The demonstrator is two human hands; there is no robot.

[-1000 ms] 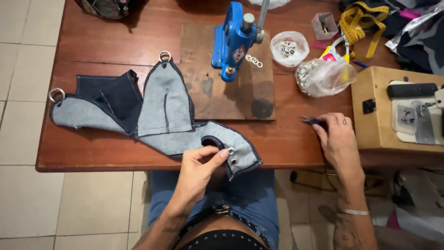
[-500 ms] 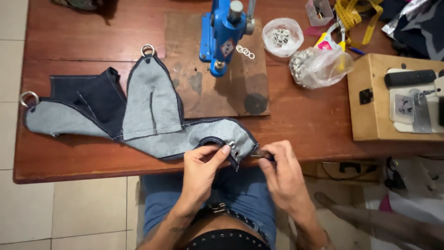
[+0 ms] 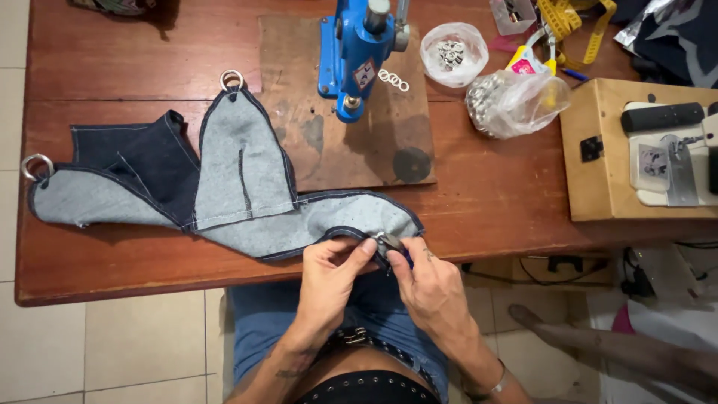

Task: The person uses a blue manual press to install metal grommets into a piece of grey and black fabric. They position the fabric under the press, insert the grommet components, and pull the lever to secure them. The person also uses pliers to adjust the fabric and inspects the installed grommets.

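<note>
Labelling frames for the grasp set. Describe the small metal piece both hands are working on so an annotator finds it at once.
Start at the wooden table and follow the grey-and-navy denim piece to its right tip at the near edge. There the left hand and right hand pinch a small silver metal fitting. Unlike the two metal rings at the fabric's far corners, it sits between the fingertips.

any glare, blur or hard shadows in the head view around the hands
Head view: even, soft light; the denim piece casts a faint shadow on the table. Slight sheen on the plastic bag. Left hand and right hand are fairly sharp; the small metal part between them is too small to make out.
</note>
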